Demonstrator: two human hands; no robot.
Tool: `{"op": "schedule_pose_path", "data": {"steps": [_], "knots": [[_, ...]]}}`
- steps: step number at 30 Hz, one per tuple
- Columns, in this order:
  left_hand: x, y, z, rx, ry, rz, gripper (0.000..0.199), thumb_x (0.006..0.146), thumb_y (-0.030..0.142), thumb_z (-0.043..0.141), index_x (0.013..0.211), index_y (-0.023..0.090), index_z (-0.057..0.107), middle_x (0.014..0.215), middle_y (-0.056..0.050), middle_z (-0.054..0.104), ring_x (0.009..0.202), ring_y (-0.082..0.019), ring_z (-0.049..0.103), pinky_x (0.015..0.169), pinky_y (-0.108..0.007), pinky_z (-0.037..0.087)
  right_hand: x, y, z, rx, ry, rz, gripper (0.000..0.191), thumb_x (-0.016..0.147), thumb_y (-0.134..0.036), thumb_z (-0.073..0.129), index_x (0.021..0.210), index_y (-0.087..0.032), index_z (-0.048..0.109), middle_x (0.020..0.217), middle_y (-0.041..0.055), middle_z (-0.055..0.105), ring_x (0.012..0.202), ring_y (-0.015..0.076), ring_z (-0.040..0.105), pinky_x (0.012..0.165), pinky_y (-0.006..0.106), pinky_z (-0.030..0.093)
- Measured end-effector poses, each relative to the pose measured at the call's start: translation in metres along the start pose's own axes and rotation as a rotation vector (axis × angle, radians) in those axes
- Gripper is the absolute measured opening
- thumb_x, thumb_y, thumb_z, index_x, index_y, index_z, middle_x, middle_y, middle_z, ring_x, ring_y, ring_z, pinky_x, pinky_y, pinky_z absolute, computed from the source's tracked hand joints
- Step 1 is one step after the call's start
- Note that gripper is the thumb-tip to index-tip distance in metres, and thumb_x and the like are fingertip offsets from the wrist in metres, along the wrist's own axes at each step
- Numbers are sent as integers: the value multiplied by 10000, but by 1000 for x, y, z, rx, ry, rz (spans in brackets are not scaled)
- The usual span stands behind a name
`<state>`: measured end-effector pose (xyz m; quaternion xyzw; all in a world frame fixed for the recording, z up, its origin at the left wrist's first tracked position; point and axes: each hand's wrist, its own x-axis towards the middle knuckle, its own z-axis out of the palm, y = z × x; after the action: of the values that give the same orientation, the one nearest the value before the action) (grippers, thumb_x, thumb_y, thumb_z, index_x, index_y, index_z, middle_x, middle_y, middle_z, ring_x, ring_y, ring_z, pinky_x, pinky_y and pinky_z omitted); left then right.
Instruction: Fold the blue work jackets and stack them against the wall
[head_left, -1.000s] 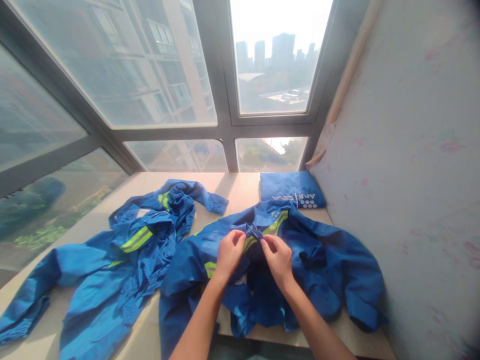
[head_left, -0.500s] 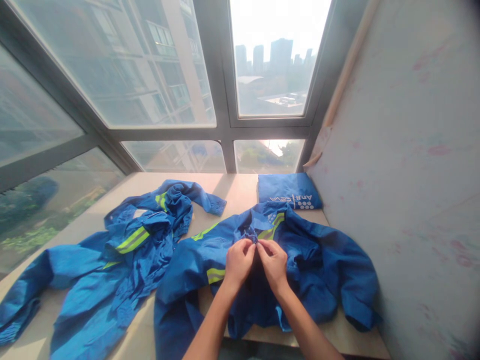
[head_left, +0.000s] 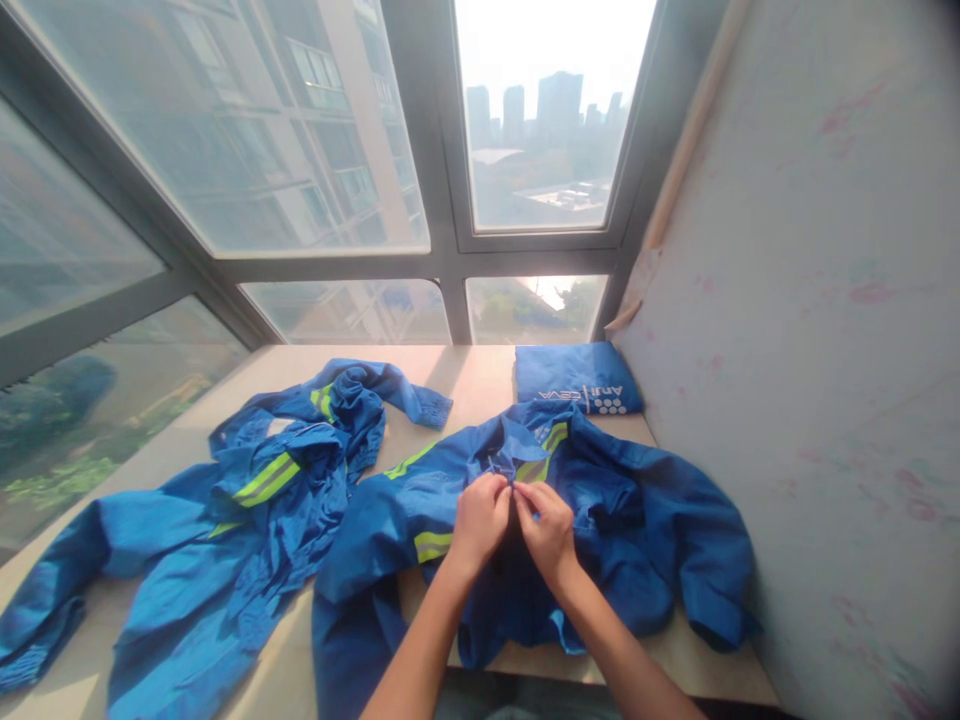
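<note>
A blue work jacket (head_left: 637, 510) with yellow-green reflective stripes lies spread in front of me, its collar toward the window. My left hand (head_left: 481, 515) pinches one front edge of it just below the collar. Close beside it, my right hand (head_left: 546, 530) pinches the opposite front edge. The fingertips of both hands almost meet at the jacket's middle. Whatever small fastening lies between them is hidden by the fingers. Below the hands the jacket's front hangs in dark folds.
A second blue jacket (head_left: 277, 530) with the same stripes lies crumpled at the left. Behind my jacket sits a folded blue bundle with white lettering (head_left: 574, 375). The pale wooden surface (head_left: 465, 375) meets the windows at the back and a patterned wall (head_left: 840, 400) at the right.
Both hands stay pinched at the jacket's front, with only slight finger shifts. The view has tilted very slightly; the garments lie as before.
</note>
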<state>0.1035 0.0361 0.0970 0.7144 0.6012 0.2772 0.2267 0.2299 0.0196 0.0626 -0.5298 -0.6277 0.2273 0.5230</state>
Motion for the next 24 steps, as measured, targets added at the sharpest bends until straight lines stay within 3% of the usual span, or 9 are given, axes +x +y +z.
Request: {"op": "schedule_pose_path", "data": {"steps": [6, 11, 15, 19, 22, 24], "knots": [[-4, -8, 7, -39, -19, 45, 218, 936, 222, 474, 810, 189, 648, 831, -50, 677, 792, -178, 625, 740, -285, 464, -9, 7, -2, -34, -56, -14, 327, 974, -245, 431, 1063, -188, 741, 903, 88, 716, 826, 190, 673, 789, 317, 560], [-21, -31, 5, 90, 20, 168, 291, 931, 178, 441, 1116, 197, 665, 1072, -88, 708, 1001, -220, 656, 880, -360, 513, -25, 18, -10, 36, -294, 126, 418, 893, -203, 489, 1281, -167, 640, 1053, 97, 704, 843, 175, 679, 773, 293, 565], [-53, -68, 0, 357, 171, 168, 332, 938, 235, 484, 1228, 229, 645, 1195, -101, 696, 1138, -276, 626, 1002, -472, 467, -25, 28, -25, -15, -510, 232, 357, 854, -208, 545, 1175, -178, 699, 1020, 86, 735, 843, 191, 698, 782, 292, 551], [-94, -122, 13, 438, 325, 123, 462, 938, 260, 467, 1389, 176, 525, 1333, -151, 628, 1247, -302, 581, 1047, -495, 463, -12, 40, -37, -254, -620, 263, 284, 870, -175, 529, 1073, -198, 727, 949, 68, 756, 906, 209, 704, 824, 283, 509], [-113, -153, 29, 474, 265, 59, 455, 936, 213, 412, 1371, 203, 547, 1329, -134, 637, 1225, -287, 609, 999, -472, 514, -6, 45, -35, -465, -723, 246, 244, 892, -170, 521, 1051, -178, 706, 955, 89, 750, 937, 228, 707, 817, 280, 492], [-118, -164, 36, 496, 225, 34, 461, 926, 185, 402, 1358, 204, 562, 1351, -133, 625, 1237, -282, 603, 1001, -463, 517, -8, 45, -29, -578, -774, 216, 242, 895, -166, 522, 1083, -160, 675, 986, 117, 739, 947, 249, 709, 799, 290, 498]]}}
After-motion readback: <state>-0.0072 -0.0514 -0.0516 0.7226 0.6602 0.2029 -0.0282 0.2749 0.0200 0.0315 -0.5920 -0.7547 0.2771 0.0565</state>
